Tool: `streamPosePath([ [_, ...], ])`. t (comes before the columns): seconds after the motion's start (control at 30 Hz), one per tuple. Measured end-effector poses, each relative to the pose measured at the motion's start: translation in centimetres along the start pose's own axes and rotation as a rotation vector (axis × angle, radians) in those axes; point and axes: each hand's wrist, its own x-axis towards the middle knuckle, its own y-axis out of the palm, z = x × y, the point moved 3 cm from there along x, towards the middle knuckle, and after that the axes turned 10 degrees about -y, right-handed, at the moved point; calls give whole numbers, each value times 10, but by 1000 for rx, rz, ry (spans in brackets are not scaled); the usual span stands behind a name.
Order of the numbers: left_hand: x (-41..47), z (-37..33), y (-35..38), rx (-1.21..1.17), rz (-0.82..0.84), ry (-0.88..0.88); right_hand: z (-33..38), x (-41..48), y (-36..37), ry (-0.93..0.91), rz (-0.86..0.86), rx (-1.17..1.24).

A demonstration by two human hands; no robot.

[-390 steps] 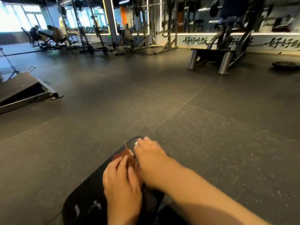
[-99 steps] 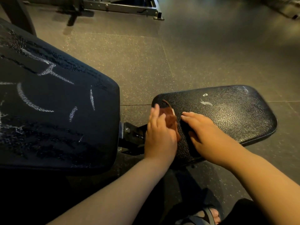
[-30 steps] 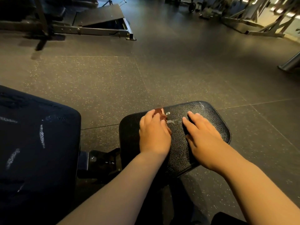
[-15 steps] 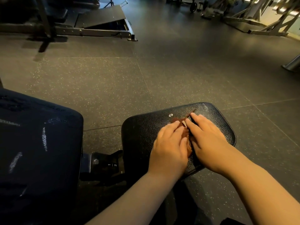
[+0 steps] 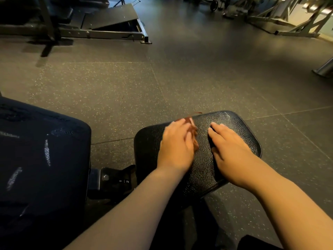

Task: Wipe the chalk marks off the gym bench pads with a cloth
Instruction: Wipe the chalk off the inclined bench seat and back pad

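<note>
left hand (image 5: 177,148) + cloth (image 5: 195,132) have swung off the right hand (image 5: 232,156) since 0.5 s back: they were touching then, now bare seat pad (image 5: 232,120) shows btwn them. right hand hasn't budged. the small white dot just past the l fingertips back then isn't visible now. the cloth's over that spot, so can't tell if it's wiped or just covered.

state: l fingers (image 5: 175,127) look straight, lying on the brown cloth and pressing it to the pad. heavy blur, so can't say if the thumb hooks it. cloth pokes out past the fingertips and along the thumb side. r fingers (image 5: 218,130) are straight, flat on the pad, holding nothing, prob bracing.

step, imo: mid-stroke on the seat pad, near done there. no clear chalk around either hand, only cracked vinyl.

what matters next: remaining chalk marks (image 5: 47,152) sit on the back pad (image 5: 68,177), well off to the little-finger side of the l hand, across the gap w/ the adjuster bracket (image 5: 115,179). strokes run roughly parallel to the l fingers, slightly tilted. l hand is nearer and already has the cloth, so no handover needed. wiping sideways to the fingers should cross them. risk: small cloth may smear, not lift.
</note>
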Motion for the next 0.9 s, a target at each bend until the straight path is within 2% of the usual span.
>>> streamPosePath([
  [0.07,10,-8,2,21,-45,-86,0,-2,1,-1,1,5],
  [0.1,4,-13,4,35,-37,-73,0,-2,1,-4,-1,4],
  [0.2,-38,-15,5,24,13,106,0,0,1,-4,-3,3],
  [0.27,-48,-10,2,15,60,136,0,2,1,4,-2,-6],
  [0.33,-26,-7,5,24,61,70,1,4,1,-3,-9,-22],
  [0.43,6,-20,6,60,10,-128,2,1,0,-16,-1,-19],
  [0.5,0,-31,9,43,28,-206,0,-1,-1,-27,13,-10],
  [0.57,-26,-33,9,59,56,-99,-1,-2,-2,-29,31,0],
  [0.63,-48,-21,6,98,45,145,-2,-2,-2,-23,38,6],
  [0.7,-40,-2,4,47,65,216,0,0,-2,-19,40,4],
  [0.77,-16,1,1,-2,97,143,0,1,-2,-18,39,-4],
  [0.83,8,-9,3,-5,93,-24,0,0,-3,-24,51,-4],
  [0.9,9,-21,9,117,62,-47,-2,0,-3,-31,43,8],
])
